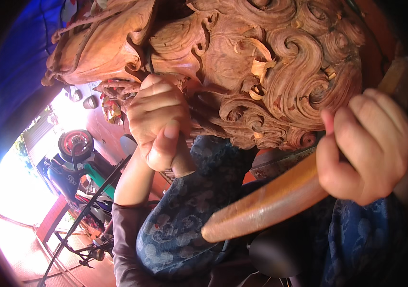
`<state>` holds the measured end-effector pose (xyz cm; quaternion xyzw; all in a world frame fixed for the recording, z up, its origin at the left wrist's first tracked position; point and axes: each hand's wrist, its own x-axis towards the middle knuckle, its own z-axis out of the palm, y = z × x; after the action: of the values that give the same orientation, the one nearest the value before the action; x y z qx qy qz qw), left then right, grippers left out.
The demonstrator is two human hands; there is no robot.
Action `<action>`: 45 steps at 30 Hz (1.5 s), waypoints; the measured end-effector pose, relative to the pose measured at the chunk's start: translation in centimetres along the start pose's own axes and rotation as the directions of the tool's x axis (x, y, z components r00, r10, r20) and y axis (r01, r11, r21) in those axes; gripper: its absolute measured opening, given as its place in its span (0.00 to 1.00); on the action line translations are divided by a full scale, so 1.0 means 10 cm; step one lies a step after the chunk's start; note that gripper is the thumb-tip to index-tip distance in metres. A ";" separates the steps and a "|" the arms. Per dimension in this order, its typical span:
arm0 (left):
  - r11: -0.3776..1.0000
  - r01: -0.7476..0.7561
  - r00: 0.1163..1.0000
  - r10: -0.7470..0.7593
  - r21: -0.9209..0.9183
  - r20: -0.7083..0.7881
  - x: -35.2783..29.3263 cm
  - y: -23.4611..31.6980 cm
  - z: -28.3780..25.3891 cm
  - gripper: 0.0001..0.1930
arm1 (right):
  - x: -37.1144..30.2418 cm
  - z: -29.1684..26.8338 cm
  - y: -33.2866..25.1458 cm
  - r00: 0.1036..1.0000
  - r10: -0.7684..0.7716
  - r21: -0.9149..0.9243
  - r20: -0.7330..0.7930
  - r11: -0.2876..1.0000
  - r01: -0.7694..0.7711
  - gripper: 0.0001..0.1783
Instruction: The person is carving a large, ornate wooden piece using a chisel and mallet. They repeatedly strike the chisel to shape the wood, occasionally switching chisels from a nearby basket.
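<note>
A large reddish-brown wood carving point(242, 76), cut with deep swirls and curled folds, fills the top of the head view. My left hand point(158, 122) is closed around a wood chisel point(183, 162); the butt of its wooden handle sticks out below my fist. A thin dark length of its blade runs up to the carving's surface, where the cutting tip is hard to make out. To the right, my right hand point(366, 148) grips a curved wooden mallet point(266, 205). Its smooth, rounded end points down to the left, apart from the chisel.
Curled wood shavings point(260, 67) lie on the carving. Below it are my legs in blue patterned trousers point(180, 215). A motorbike with a red-rimmed wheel point(75, 145) stands on the left, beyond a thin dark bar point(89, 205). Blue sheeting point(15, 91) hangs at upper left.
</note>
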<state>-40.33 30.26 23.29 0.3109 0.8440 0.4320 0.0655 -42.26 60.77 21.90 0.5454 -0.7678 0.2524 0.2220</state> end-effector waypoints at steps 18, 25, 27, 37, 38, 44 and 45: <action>0.993 0.029 0.997 -0.036 0.113 0.065 -0.01 -0.06 -0.03 0.15 | 0.14 -0.21 0.29 0.970 0.068 0.012 0.235 0.997 -0.072 0.13; 0.994 0.088 0.990 -0.094 0.058 0.109 0.34 0.08 -0.05 0.13 | 0.03 -0.24 0.11 0.938 0.191 0.069 0.289 0.973 -0.219 0.11; 0.990 -0.121 0.989 0.115 0.073 0.091 0.40 0.33 0.12 0.24 | -0.04 -0.13 0.05 0.955 0.173 0.170 0.242 0.961 -0.217 0.11; 0.971 -0.200 0.969 0.178 0.127 0.170 0.17 0.03 0.12 0.14 | -0.18 -0.19 -0.13 0.933 0.196 0.200 0.302 0.944 -0.264 0.09; 0.972 -0.181 0.976 0.159 0.148 0.149 0.13 0.00 0.12 0.14 | -0.20 -0.15 -0.13 0.937 0.198 0.200 0.286 0.944 -0.261 0.09; 0.947 -0.293 0.955 0.284 0.131 0.082 0.24 0.19 0.14 0.31 | -0.14 -0.24 -0.14 0.926 0.220 0.161 0.307 0.947 -0.278 0.08; 0.954 -0.261 0.965 0.256 0.146 0.057 0.23 0.27 0.18 0.36 | -0.18 -0.11 -0.13 0.939 0.196 0.206 0.283 0.944 -0.259 0.08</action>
<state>-40.18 33.99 24.66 0.4307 0.8253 0.3652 0.0004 -40.42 62.47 21.83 0.5031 -0.8123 0.2943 0.0214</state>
